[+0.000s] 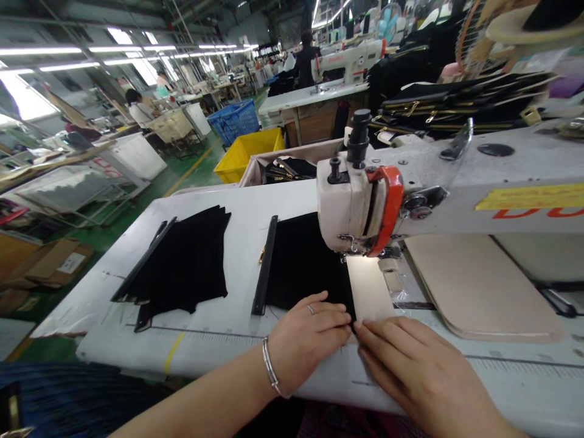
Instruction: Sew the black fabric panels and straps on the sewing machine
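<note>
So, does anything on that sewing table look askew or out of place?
Slightly: the stack of black pieces on the left of the table has uneven edges, with one corner jutting out. Nothing looks spilled.

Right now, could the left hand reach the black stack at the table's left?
Probably yes: the left hand rests on the black piece, and nothing tall stands between it and the black stack.

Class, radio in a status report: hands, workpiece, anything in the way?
Left hand on black fabric, near right corner. Right hand at beige strip's near end. Both pieces run up to sewing machine head, which blocks view of fabric's far right corner.
</note>
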Demonstrator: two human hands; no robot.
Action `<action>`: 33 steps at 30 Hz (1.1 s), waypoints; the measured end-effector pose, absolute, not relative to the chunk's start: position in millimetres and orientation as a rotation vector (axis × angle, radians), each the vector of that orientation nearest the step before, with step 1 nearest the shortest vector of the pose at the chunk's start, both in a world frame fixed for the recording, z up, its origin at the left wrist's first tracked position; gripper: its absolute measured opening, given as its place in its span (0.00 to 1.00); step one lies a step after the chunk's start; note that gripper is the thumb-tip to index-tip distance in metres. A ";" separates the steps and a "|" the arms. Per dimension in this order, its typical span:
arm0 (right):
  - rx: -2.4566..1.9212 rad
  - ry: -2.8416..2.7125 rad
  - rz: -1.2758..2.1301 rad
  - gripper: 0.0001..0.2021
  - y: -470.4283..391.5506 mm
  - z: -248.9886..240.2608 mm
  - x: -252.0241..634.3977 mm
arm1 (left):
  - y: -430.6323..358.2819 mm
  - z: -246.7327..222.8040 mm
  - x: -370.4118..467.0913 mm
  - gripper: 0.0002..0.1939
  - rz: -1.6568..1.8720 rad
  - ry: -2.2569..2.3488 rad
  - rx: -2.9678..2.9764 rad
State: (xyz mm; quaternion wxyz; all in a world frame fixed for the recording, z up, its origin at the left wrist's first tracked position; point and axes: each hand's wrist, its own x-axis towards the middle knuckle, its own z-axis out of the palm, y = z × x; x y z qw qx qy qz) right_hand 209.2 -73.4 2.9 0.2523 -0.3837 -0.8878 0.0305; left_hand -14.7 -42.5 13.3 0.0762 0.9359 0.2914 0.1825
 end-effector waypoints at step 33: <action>-1.323 -2.480 -0.060 0.21 8.6 2.4 203.4 | 54.8 7.2 -7.3 0.10 0.494 1.142 2.794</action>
